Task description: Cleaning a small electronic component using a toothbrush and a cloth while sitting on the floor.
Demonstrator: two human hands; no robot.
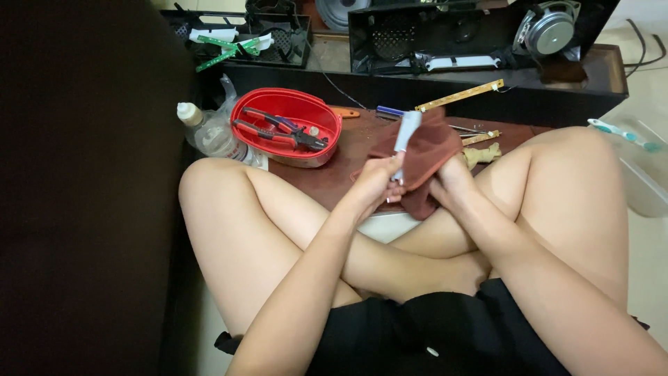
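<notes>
- Head view, centre: the left hand [378,182] is closed round the lower end of a slim pale grey-blue plastic strip [406,134], which stands nearly upright, its free end pointing to 12 o'clock.
- At 3 o'clock of that hand, touching the strip, the right hand [454,182] is bunched into a soft reddish-brown cloth [426,150], fingers closed in the fabric; the cloth wraps behind and beside the strip's lower half.
- Judged from this, wiping looks to be under way: the upper half of the strip shows bare above the cloth, the lower half is covered, and I cannot tell how clean either part is.
- Both hands sit over a dark brown board [327,177] lying in front of the crossed legs.
- At 10 o'clock of the hands, on the board's edge, stands a red oval plastic tub [245,113] holding red-handled pliers [278,130]; a clear plastic bottle with a white cap [202,129] lies just beside it at 9 o'clock.
- At 1 o'clock lies a long yellowish circuit strip [459,95], untouched; beyond it an opened black speaker casing [445,31].
</notes>
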